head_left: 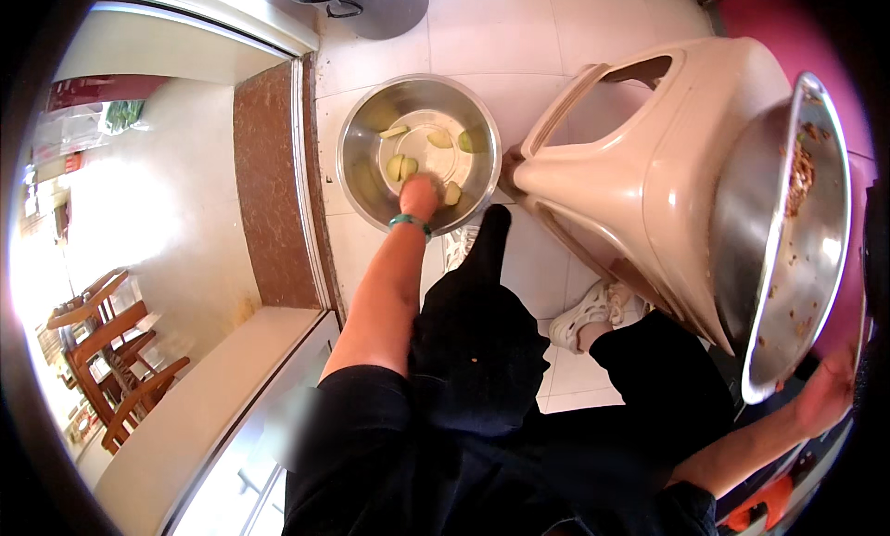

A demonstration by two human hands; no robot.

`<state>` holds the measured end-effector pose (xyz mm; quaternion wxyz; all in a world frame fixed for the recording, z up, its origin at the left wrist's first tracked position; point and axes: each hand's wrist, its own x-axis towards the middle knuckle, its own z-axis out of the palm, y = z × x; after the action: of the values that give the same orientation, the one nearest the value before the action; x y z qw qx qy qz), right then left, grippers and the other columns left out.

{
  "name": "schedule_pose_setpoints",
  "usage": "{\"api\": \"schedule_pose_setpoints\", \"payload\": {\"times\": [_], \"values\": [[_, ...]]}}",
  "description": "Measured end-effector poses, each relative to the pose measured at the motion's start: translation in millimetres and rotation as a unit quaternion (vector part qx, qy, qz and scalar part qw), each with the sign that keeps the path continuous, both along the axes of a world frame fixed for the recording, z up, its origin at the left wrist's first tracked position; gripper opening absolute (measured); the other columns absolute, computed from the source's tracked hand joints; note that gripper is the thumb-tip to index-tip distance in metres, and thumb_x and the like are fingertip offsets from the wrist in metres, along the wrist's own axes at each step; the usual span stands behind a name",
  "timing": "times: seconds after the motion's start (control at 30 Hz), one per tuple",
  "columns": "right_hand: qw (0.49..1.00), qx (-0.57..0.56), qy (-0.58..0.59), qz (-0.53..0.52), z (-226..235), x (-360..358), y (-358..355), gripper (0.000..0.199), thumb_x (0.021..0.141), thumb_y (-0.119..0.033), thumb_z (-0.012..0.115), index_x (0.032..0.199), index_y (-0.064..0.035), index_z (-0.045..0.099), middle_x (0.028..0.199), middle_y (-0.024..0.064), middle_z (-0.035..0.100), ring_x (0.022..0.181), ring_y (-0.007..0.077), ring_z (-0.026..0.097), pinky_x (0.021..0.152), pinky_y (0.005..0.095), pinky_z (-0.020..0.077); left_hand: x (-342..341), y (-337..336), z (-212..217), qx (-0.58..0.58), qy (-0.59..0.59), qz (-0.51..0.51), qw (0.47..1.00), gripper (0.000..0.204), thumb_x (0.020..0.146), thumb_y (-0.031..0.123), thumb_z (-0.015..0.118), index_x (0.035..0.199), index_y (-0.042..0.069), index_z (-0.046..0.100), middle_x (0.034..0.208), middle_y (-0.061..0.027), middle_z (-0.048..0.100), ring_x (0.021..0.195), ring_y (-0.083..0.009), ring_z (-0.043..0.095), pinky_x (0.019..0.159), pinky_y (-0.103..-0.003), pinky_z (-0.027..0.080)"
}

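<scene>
A wide steel basin point(352, 156) stands on the tiled floor, with several pale yellow-green cut vegetable pieces point(439, 140) scattered over its bottom. My left hand point(419, 195), a green band at its wrist, reaches down inside the basin beside the pieces; its fingers are blurred and partly hidden. At the far right, a large metal bowl point(774, 286) with brown food bits point(799, 179) in it rests on an upturned-looking beige plastic stool point(640, 156). My right hand point(825, 392) is next to the bowl's near rim, its fingers partly lost in the dark picture edge.
A dark grey bucket point(380, 12) with scraps stands at the top. Along the left runs a door frame point(311, 165), with wooden chairs point(116, 360) beyond it. My pale shoe point(593, 315) is close to the stool's legs. Something orange-red point(765, 504) lies at lower right.
</scene>
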<state>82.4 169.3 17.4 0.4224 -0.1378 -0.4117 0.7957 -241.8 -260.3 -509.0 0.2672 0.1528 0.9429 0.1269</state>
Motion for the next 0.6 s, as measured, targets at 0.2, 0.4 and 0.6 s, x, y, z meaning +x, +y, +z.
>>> {"api": "schedule_pose_setpoints", "payload": {"times": [0.2,0.4,0.6], "values": [[0.999,0.002,0.024,0.034,-2.5,-0.6,-15.1,0.010,0.083,0.000,0.053,0.081,0.0038,0.044,0.086,0.0117,0.042,0.073,0.0152,0.041,0.057,0.0224,0.0370,0.5,-20.7,4.0,0.229,-0.139,0.192,0.944,0.023,0.074,0.011,0.060,0.097,0.004,0.060,0.088,-0.0141,0.062,0.074,-0.0290,0.062,0.070,-0.038,0.051],[0.995,0.046,0.042,0.077,-8.8,-10.0,-21.6,0.023,0.088,-0.017,0.055,0.089,0.0059,0.056,0.089,0.0138,0.056,0.075,0.0159,0.048,0.064,0.0239,0.0411,-14.9,-15.1,103.9,0.452,-0.288,0.377,0.755,0.025,0.079,0.006,0.059,0.104,0.005,0.055,0.091,-0.0047,0.057,0.086,-0.0176,0.058,0.073,-0.031,0.049],[0.997,0.066,0.035,0.004,-2.3,1.4,-31.9,0.020,0.087,-0.017,0.056,0.082,0.0027,0.055,0.085,0.0114,0.055,0.072,0.0157,0.047,0.064,0.0244,0.0405,-28.4,-20.5,79.7,0.357,-0.159,0.391,0.833,0.033,0.074,0.006,0.057,0.107,0.006,0.055,0.082,-0.0030,0.058,0.071,-0.0126,0.055,0.064,-0.028,0.047]]}}
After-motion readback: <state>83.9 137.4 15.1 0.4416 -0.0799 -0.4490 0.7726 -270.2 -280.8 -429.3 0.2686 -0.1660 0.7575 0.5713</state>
